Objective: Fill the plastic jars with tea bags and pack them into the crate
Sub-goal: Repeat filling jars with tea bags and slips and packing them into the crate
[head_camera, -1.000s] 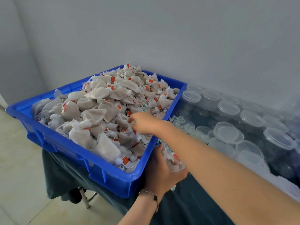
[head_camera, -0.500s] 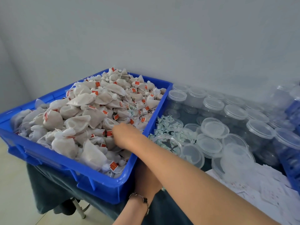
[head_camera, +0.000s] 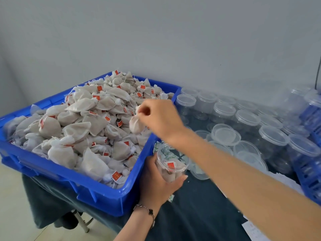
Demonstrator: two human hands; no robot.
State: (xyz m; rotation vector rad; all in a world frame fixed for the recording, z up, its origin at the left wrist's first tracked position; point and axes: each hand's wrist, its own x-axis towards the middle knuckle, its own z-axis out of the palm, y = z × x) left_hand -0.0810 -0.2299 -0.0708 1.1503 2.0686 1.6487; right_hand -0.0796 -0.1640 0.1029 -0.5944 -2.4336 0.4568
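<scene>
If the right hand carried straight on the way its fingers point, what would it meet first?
Probably the heaped white tea bags in the blue plastic bin; the right hand, pinching one tea bag, points left across them. Depth is uncertain.

- The tray (head_camera: 97,193) holding the heap is bright blue.
- The tea bags (head_camera: 78,119) are off-white to pale beige, with white strings and small red-orange square tags.
- The held jar (head_camera: 171,164) is clear plastic; a red tag shows through its wall.
- The jars (head_camera: 246,119) and loose lids (head_camera: 225,134) at the back are clear and colourless.
- The bench (head_camera: 199,214) cover is dark teal-grey.
- The crate (head_camera: 311,171) at right is blue.
- The wall (head_camera: 156,32) is plain pale grey.
- The bracelet (head_camera: 147,210) has a dark clover charm.
</scene>
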